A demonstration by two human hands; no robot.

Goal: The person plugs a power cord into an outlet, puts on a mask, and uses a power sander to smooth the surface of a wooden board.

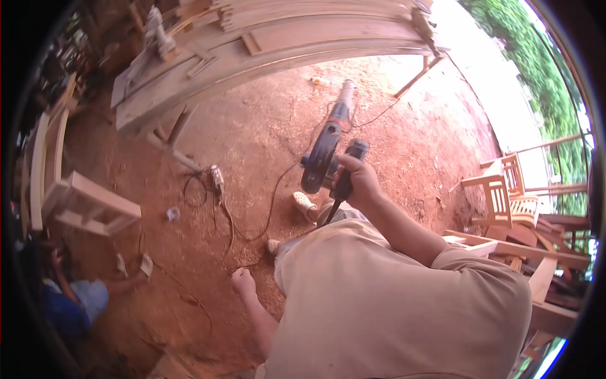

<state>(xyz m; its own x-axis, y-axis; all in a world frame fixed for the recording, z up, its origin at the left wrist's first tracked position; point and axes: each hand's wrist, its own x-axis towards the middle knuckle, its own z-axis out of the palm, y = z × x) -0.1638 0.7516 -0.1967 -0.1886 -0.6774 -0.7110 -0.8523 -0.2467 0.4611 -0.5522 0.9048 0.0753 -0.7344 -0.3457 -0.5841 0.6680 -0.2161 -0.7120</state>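
Floor: reddish bare earth (pixel 161 252) strewn with pale shavings | Top: long wooden surface (pixel 278 63) bearing boards (pixel 328 18) | Left: pale wooden frame (pixel 95 205) | Right: slatted wooden chair (pixel 500 192) above piled timber (pixel 549 271) | Upper right: green foliage (pixel 530 54), bright daylight, washed-out ground

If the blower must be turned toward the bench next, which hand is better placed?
Probably the right hand: it grips the blower by its handle, on the bench side. The left hand is low, away from it.
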